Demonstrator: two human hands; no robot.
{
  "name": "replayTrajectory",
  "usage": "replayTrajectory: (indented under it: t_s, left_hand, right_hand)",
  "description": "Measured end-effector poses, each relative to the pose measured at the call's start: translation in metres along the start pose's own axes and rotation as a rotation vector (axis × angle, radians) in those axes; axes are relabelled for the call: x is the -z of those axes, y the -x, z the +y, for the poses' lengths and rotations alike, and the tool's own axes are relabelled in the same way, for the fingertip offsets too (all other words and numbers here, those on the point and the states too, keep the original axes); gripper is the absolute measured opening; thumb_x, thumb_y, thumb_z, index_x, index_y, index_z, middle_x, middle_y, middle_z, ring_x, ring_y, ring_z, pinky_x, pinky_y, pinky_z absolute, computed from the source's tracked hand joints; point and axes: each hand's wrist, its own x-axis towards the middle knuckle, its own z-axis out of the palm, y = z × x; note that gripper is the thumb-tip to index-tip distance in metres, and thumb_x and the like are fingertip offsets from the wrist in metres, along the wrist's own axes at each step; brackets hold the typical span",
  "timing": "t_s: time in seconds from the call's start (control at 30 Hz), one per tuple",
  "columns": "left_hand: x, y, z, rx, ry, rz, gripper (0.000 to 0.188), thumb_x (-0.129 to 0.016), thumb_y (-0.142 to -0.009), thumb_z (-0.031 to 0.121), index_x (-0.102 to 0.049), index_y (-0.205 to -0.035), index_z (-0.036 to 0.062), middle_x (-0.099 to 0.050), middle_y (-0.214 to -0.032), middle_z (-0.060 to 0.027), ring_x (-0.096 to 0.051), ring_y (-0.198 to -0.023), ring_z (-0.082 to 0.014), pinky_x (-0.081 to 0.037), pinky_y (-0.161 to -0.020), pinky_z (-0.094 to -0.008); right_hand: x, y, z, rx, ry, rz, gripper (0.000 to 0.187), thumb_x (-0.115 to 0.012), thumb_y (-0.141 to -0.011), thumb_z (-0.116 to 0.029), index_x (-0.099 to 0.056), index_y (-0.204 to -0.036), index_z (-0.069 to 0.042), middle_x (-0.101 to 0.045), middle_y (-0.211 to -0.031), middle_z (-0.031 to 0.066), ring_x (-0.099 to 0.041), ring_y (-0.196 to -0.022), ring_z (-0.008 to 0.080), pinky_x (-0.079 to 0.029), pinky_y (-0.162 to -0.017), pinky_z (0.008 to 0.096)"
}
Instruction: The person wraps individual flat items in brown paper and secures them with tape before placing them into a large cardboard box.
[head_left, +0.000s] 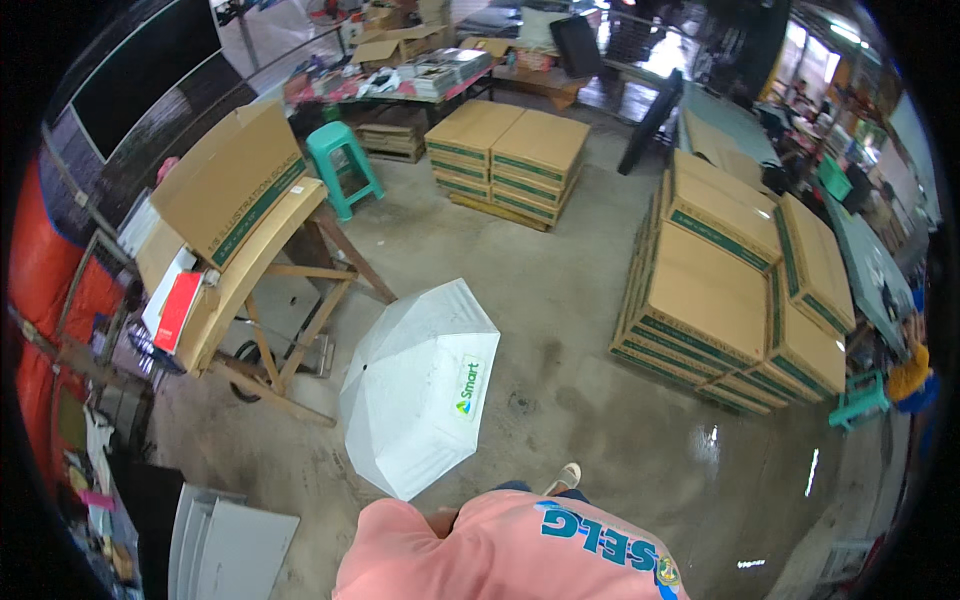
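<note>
Neither of my hands shows in the head view. A pink shirt (pixel 500 550) covers my body at the lower edge, with a small patch of bare skin (pixel 441 521) beside its left sleeve; no fingers can be made out there. Just ahead of me is an open, pale silver umbrella (pixel 415 390), its canopy turned up toward me and its handle hidden. Below the shirt one light-coloured shoe (pixel 566 477) stands on the concrete floor.
Stacked brown cartons stand on the right (pixel 705 290) and farther ahead (pixel 510 150). To the left, a wooden table (pixel 255 250) bears an opened carton (pixel 235 180), near a green stool (pixel 342 165). Grey panels (pixel 235 545) lean at lower left. A person (pixel 910 375) is at far right.
</note>
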Motion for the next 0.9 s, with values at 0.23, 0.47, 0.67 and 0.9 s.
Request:
replayTrajectory:
  t_s: [0.23, 0.47, 0.67, 0.9]
  left_hand:
    - [0.007, 0.011, 0.131, 0.054, 0.206, 0.115, 0.045, -0.057, -0.085, 0.032, -0.058, -0.118, 0.0012, -0.066, -0.102, -0.0196, -0.063, -0.095, -0.0372, -0.049, -0.085, -0.0445]
    - [0.167, -0.040, 0.182, 0.304, 0.309, 0.435, 0.044, -0.057, -0.085, 0.031, -0.058, -0.117, 0.0011, -0.067, -0.101, -0.0191, -0.063, -0.093, -0.0367, -0.050, -0.084, -0.0442]
    - [0.368, -0.154, 0.261, 0.221, 0.408, 0.677, 0.043, -0.057, -0.086, 0.030, -0.058, -0.116, 0.0010, -0.067, -0.099, -0.0187, -0.064, -0.092, -0.0362, -0.050, -0.083, -0.0439]
    - [0.643, -0.230, 0.410, -0.131, 0.402, 0.881, 0.041, -0.057, -0.086, 0.029, -0.058, -0.116, 0.0009, -0.068, -0.098, -0.0182, -0.064, -0.090, -0.0356, -0.051, -0.082, -0.0436]
  right_hand:
    - [0.123, -0.199, -0.268, 0.577, -0.025, -0.120, 0.045, -0.064, -0.085, -0.034, -0.059, -0.116, -0.002, -0.060, -0.111, 0.0218, -0.060, -0.100, 0.0314, -0.044, -0.088, 0.0435]
    - [0.061, -0.315, -0.544, 1.030, -0.080, -0.449, 0.042, -0.063, -0.086, -0.033, -0.060, -0.113, -0.001, -0.061, -0.107, 0.0217, -0.060, -0.096, 0.0310, -0.045, -0.085, 0.0431]
    - [0.008, -0.400, -0.755, 1.139, 0.126, -0.631, 0.040, -0.062, -0.086, -0.032, -0.060, -0.111, -0.001, -0.061, -0.104, 0.0217, -0.061, -0.093, 0.0306, -0.046, -0.082, 0.0428]
    - [-0.018, -0.489, -0.971, 1.155, 0.205, -0.690, 0.038, -0.061, -0.087, -0.031, -0.061, -0.108, 0.000, -0.062, -0.100, 0.0216, -0.061, -0.089, 0.0302, -0.046, -0.079, 0.0424]
